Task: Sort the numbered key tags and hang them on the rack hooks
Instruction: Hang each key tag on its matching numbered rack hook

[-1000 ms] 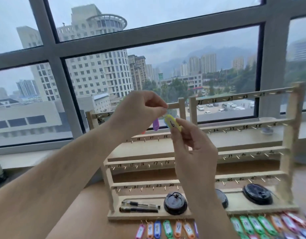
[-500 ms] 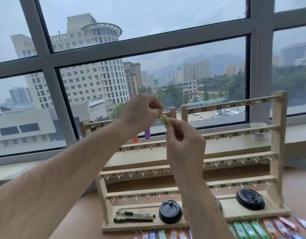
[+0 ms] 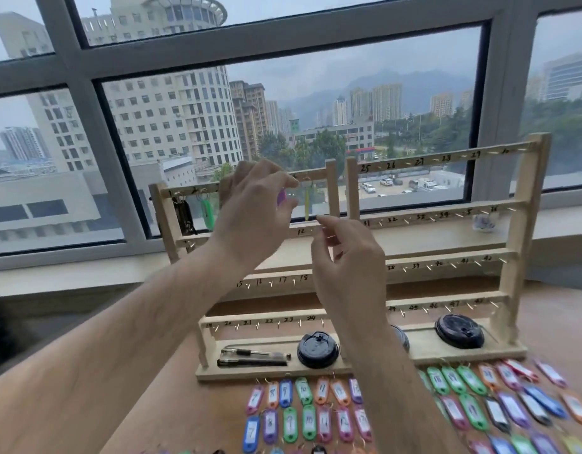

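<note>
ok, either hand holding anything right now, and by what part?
Right hand holds nothing. Left hand is beside the ring of the hung yellow plastic key tag; contact cannot be told.

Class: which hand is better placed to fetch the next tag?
Probably the right hand: empty, lower, nearer the tags on the table. The left hand is up by the top rail.

Purple tag (image 3: 280, 197) mostly behind left hand (image 3: 253, 211), middle lid (image 3: 403, 337) behind right forearm (image 3: 381, 371).
</note>
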